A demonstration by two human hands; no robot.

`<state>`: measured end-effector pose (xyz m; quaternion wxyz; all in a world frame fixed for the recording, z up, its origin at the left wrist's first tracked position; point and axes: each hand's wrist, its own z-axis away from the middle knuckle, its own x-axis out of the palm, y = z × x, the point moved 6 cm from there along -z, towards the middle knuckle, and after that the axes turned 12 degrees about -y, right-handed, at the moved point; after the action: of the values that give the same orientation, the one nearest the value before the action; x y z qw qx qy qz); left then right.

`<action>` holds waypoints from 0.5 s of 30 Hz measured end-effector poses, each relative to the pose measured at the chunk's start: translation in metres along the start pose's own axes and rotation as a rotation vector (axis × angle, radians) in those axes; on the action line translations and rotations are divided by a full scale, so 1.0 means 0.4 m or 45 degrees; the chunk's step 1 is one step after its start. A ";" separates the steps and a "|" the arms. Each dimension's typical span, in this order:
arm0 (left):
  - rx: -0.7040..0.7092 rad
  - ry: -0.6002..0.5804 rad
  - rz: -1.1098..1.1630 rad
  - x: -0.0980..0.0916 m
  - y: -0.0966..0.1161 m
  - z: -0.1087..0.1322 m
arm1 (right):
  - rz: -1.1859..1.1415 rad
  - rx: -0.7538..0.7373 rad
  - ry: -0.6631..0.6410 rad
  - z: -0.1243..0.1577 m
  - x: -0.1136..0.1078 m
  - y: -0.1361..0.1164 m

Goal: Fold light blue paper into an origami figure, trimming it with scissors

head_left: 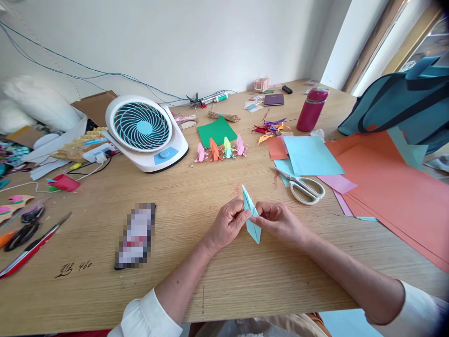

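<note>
A light blue piece of folded paper, long and pointed at both ends, is held above the table between my two hands. My left hand pinches its left edge between thumb and curled fingers. From the other side, my right hand has thumb and fingers closed on its right edge. Beyond the hands stands a row of several small folded paper figures in pink, orange and pale green-blue. White-handled scissors lie to the right of my right hand, their blades over light blue paper.
Large orange sheets spread over the table's right side, near a dark pink bottle and a teal bag. A white fan stands back left. A blurred-out flat object lies left of my arms, with a red-handled knife farther left.
</note>
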<state>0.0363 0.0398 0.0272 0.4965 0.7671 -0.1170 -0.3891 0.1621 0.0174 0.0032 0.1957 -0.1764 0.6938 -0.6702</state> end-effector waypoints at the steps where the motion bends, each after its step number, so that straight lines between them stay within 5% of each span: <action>1: 0.007 0.011 0.013 0.001 0.000 0.001 | -0.007 -0.013 -0.009 0.000 0.001 -0.002; 15: -0.012 0.066 -0.007 0.009 0.010 0.012 | -0.041 -0.027 -0.035 -0.002 0.005 -0.001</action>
<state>0.0361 0.0326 0.0279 0.5019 0.7749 -0.1001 -0.3708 0.1600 0.0169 0.0036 0.1926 -0.1989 0.6952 -0.6634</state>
